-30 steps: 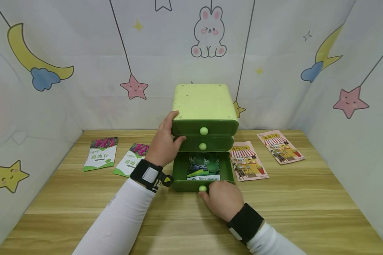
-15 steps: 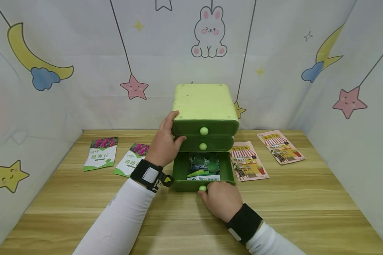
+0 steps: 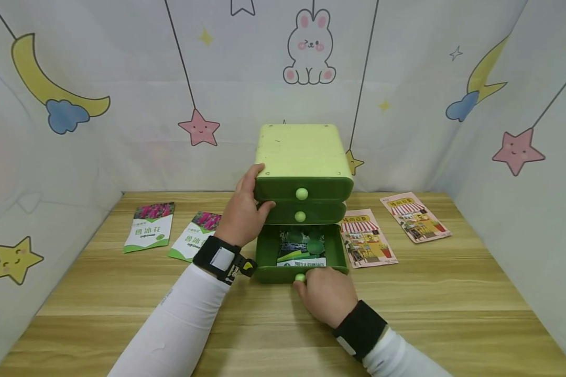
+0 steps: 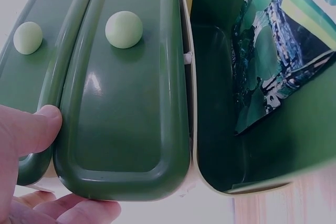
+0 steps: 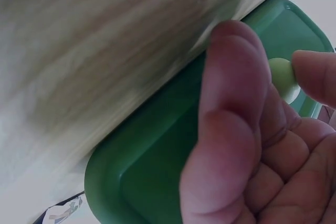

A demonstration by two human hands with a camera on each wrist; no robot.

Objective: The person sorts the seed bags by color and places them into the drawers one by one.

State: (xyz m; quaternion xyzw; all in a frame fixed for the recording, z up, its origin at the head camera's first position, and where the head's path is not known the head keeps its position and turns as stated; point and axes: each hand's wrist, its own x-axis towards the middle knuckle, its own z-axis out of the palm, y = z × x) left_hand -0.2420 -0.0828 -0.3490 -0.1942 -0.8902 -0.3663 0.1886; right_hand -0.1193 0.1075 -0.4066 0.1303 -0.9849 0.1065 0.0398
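A small drawer cabinet with a pale yellow-green top (image 3: 303,149) and dark green drawers stands mid-table. My left hand (image 3: 240,214) grips its left front edge, the thumb on the drawer fronts and the other fingers along the side. The bottom drawer (image 3: 269,274) is pulled out. Inside it lies a dark seed packet (image 3: 302,248) with green and white at its lower end. At the drawer's front, my right hand (image 3: 331,296) pinches the light green knob (image 5: 284,80) between thumb and index finger. Both upper drawers, such as the middle one (image 4: 126,114), are closed.
Two white-and-pink flower seed packets (image 3: 149,228) lie left of the cabinet, one partly behind the left hand. Two pink illustrated packets (image 3: 415,217) lie on the right, the nearer beside the drawer. A printed cloth wall (image 3: 245,63) rises behind the wooden table (image 3: 443,309).
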